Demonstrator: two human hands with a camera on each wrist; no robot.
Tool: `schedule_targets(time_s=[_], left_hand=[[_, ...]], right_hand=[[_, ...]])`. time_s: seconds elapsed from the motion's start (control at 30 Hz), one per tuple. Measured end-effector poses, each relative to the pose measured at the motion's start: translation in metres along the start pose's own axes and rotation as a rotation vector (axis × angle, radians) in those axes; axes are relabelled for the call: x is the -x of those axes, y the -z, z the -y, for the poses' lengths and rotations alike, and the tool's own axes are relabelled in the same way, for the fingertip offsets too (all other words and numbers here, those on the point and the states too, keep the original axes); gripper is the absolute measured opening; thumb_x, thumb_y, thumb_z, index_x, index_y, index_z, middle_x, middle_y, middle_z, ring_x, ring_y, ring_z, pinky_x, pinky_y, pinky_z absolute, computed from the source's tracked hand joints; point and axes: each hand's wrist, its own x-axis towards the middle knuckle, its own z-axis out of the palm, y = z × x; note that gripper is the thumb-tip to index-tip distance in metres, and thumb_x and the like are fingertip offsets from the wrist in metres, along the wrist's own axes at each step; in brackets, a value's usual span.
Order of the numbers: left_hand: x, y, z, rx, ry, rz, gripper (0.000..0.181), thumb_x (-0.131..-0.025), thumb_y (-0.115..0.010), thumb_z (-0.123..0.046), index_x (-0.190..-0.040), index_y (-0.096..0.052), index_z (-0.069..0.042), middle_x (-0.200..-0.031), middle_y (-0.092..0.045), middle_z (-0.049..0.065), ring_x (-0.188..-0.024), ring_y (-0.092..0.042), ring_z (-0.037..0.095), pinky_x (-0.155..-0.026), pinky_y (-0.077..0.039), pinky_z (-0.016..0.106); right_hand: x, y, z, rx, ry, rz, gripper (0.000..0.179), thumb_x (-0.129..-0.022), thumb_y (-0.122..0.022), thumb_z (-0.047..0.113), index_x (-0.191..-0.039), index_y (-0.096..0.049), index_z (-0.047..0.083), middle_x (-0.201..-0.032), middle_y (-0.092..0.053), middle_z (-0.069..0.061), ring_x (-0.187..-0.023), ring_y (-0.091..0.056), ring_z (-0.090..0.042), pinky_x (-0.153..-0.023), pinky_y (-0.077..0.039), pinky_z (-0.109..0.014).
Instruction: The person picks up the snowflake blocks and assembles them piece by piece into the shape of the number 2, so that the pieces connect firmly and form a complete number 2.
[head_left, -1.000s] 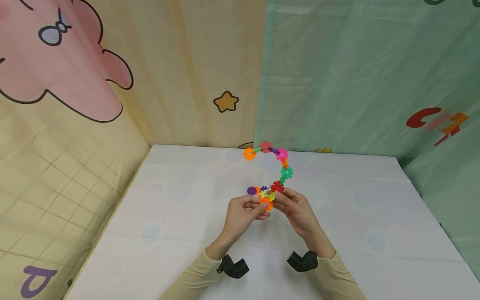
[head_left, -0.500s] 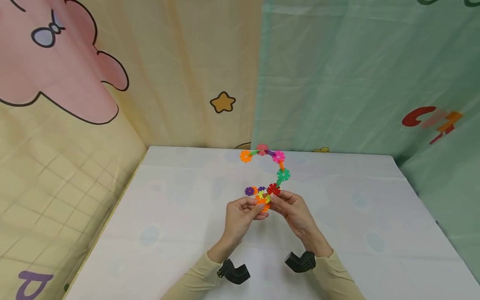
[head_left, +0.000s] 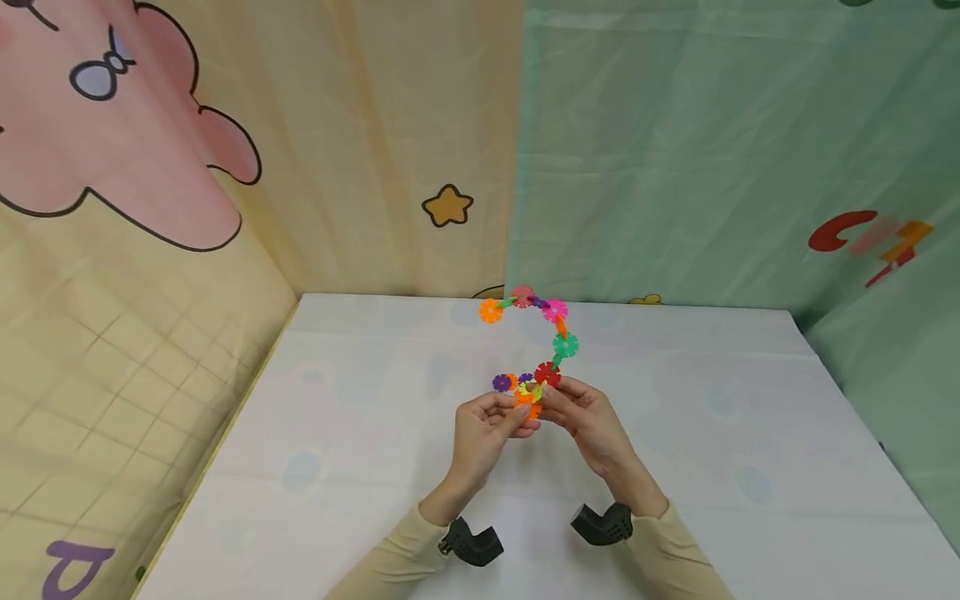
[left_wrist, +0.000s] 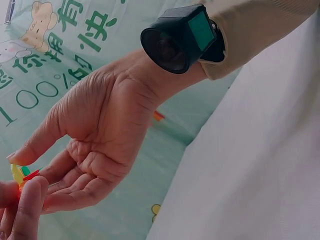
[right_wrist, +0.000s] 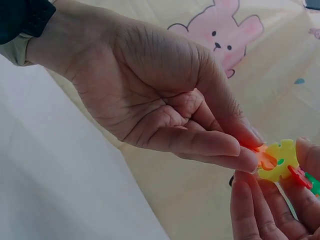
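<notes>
A chain of notched, flower-shaped plastic discs (head_left: 566,344) in several colours is held up over the table by both hands. My left hand (head_left: 482,427) pinches an orange disc (head_left: 532,411) at the near end between thumb and fingers. On the other side, my right hand (head_left: 595,419) pinches a yellow disc (right_wrist: 280,157) right beside it; a small red disc (right_wrist: 300,176) shows close by. From there the chain curves up and round to an orange disc (head_left: 491,311) at its far end. A short branch with a purple disc (head_left: 502,382) sticks out leftward above the left hand.
A white-topped table (head_left: 360,350) with pale spots lies under the hands. Printed curtains, yellow (head_left: 337,167) at left and green (head_left: 675,150) at right, close off its back and sides. Black wrist cameras (head_left: 472,543) sit on both wrists.
The hands keep their grip, and the chain's orange end discs shift slightly between the fingers. The whole view drifts a little; otherwise the chain keeps its curve.
</notes>
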Motion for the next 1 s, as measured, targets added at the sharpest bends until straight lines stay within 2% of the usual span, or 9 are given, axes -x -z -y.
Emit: schedule_targets(time_s=[0.2,0.3,0.37,0.47,0.53,0.7,0.87,0.93,1.0], left_hand=[[0.000,0.001,0.001,0.005,-0.035,-0.026,0.013,-0.086,-0.064,0.008,-0.089,-0.057,0.018,-0.077,-0.064,0.028,-0.062,-0.069,0.018,-0.060,-0.057,0.034],[-0.001,0.001,0.000,-0.002,-0.041,-0.041,0.016,-0.086,-0.065,0.006,-0.089,-0.057,0.019,-0.078,-0.065,0.029,-0.060,-0.068,0.017,-0.059,-0.057,0.033],[-0.001,0.001,0.000,-0.007,-0.038,-0.050,0.017,-0.086,-0.066,0.003,-0.089,-0.059,0.018,-0.079,-0.065,0.029,-0.061,-0.068,0.017,-0.058,-0.057,0.033],[-0.002,0.001,0.001,-0.034,-0.020,-0.064,0.018,-0.087,-0.067,-0.001,-0.089,-0.061,0.016,-0.079,-0.065,0.029,-0.061,-0.067,0.017,-0.054,-0.056,0.029],[-0.003,0.002,0.002,-0.066,0.003,-0.071,0.019,-0.087,-0.068,-0.004,-0.091,-0.064,0.014,-0.078,-0.067,0.025,-0.059,-0.065,0.015,-0.051,-0.054,0.026],[-0.005,0.004,0.002,-0.144,0.064,-0.041,0.019,-0.088,-0.068,-0.007,-0.099,-0.068,0.009,-0.077,-0.066,0.017,-0.058,-0.059,0.012,-0.048,-0.051,0.022],[-0.015,0.018,0.009,-0.228,0.069,0.009,0.027,-0.094,-0.061,-0.017,-0.104,-0.068,0.007,-0.087,-0.065,0.023,-0.069,-0.063,0.021,-0.057,-0.054,0.025],[-0.023,0.029,0.015,-0.276,0.061,0.002,0.031,-0.095,-0.060,-0.022,-0.105,-0.068,0.007,-0.092,-0.066,0.023,-0.076,-0.064,0.030,-0.061,-0.056,0.028],[-0.031,0.042,0.022,-0.373,0.055,-0.028,0.031,-0.095,-0.061,-0.024,-0.105,-0.069,0.004,-0.092,-0.067,0.019,-0.082,-0.063,0.034,-0.065,-0.056,0.031]], right_hand=[[0.000,0.001,-0.006,0.032,0.010,0.025,0.040,-0.090,-0.063,0.004,-0.124,-0.049,-0.012,-0.100,-0.064,-0.009,-0.086,-0.065,-0.019,-0.084,-0.052,-0.033],[0.002,-0.001,-0.008,0.076,0.005,0.010,0.034,-0.088,-0.066,0.004,-0.116,-0.054,-0.011,-0.096,-0.065,-0.010,-0.082,-0.065,-0.020,-0.080,-0.054,-0.033],[0.003,-0.002,-0.008,0.125,0.016,-0.003,0.029,-0.087,-0.069,0.008,-0.107,-0.058,-0.010,-0.091,-0.066,-0.012,-0.078,-0.065,-0.025,-0.077,-0.055,-0.035],[0.005,-0.003,-0.008,0.205,0.057,-0.009,0.025,-0.087,-0.071,0.014,-0.097,-0.062,-0.007,-0.086,-0.065,-0.020,-0.074,-0.063,-0.035,-0.072,-0.055,-0.037],[0.005,-0.003,-0.008,0.240,0.096,-0.003,0.024,-0.087,-0.070,0.015,-0.096,-0.063,-0.006,-0.087,-0.064,-0.025,-0.073,-0.061,-0.039,-0.069,-0.056,-0.038],[0.005,-0.001,-0.006,0.263,0.160,0.005,0.020,-0.089,-0.068,0.012,-0.099,-0.063,-0.006,-0.089,-0.064,-0.024,-0.073,-0.063,-0.033,-0.064,-0.056,-0.035],[0.002,0.001,-0.004,0.244,0.157,0.012,0.021,-0.090,-0.066,0.010,-0.101,-0.060,-0.007,-0.086,-0.063,-0.023,-0.071,-0.064,-0.026,-0.063,-0.056,-0.035],[0.001,0.001,-0.003,0.237,0.156,0.007,0.020,-0.091,-0.065,0.009,-0.101,-0.059,-0.007,-0.086,-0.062,-0.025,-0.070,-0.064,-0.024,-0.063,-0.056,-0.035],[0.000,0.002,-0.002,0.231,0.155,-0.004,0.020,-0.091,-0.065,0.009,-0.101,-0.059,-0.007,-0.085,-0.062,-0.024,-0.069,-0.064,-0.022,-0.063,-0.056,-0.036]])
